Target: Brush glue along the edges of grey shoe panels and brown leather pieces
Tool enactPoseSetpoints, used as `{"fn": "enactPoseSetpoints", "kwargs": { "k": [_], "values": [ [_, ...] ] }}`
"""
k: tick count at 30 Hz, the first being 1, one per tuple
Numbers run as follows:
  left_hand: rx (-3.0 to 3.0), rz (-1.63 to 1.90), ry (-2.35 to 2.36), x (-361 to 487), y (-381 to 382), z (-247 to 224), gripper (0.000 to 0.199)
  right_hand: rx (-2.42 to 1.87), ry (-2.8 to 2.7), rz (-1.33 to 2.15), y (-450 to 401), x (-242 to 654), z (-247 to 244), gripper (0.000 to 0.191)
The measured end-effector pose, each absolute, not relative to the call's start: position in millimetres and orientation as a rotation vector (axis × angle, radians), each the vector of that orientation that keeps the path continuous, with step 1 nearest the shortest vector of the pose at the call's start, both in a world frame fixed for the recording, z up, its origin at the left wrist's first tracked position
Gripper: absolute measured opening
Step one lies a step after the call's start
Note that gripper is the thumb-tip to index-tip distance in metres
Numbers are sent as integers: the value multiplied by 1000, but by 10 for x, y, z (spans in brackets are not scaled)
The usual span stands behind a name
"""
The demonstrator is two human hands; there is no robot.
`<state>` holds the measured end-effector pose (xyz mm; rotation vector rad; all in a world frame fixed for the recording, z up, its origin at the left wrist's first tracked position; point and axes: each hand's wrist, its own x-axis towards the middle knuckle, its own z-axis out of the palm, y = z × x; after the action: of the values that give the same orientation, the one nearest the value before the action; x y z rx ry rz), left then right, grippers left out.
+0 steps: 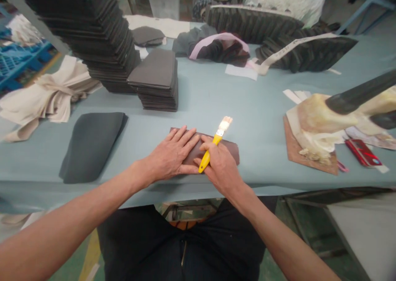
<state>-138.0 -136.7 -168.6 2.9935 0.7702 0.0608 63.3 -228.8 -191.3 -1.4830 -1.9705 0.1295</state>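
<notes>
A dark brown flat piece (232,149), folded or layered, lies on the table in front of me. My left hand (175,155) rests flat on its left part with the fingers spread. In my right hand (221,163) is a paintbrush (209,155) with a yellow handle, its pale bristles pointing up and away from me. The right hand also rests on the brown piece, close beside the left fingertips. To the left lies a loose dark grey flat piece (93,145).
A tall stack of dark pieces (105,41) and a shorter stack (157,72) stand at the back left. Beige strips (52,91) lie far left. On the right are a glue-crusted container (312,116) on a brown board (297,149) and a red box (363,152). Bundled dark pieces (253,23) line the back.
</notes>
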Motion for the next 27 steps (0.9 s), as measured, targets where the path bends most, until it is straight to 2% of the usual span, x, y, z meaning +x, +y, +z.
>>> {"fn": "enactPoseSetpoints", "kwargs": {
  "k": [4, 12, 18, 27],
  "values": [
    [3019, 125, 769, -1355, -1387, -1702, 123, -1528, -1971, 150, -2254, 608, -1898, 27],
    [2990, 225, 825, -1378, -1395, -1738, 121, -1633, -1994, 124, -2230, 543, -1861, 36],
    [2892, 187, 934, -1408, -1423, -1738, 114, -1730, -1965, 10, -2242, 617, -1891, 54],
    [2789, 133, 1098, -1377, -1510, -1654, 125, -1731, -1926, -77, -2280, 645, -1920, 49]
  ]
}}
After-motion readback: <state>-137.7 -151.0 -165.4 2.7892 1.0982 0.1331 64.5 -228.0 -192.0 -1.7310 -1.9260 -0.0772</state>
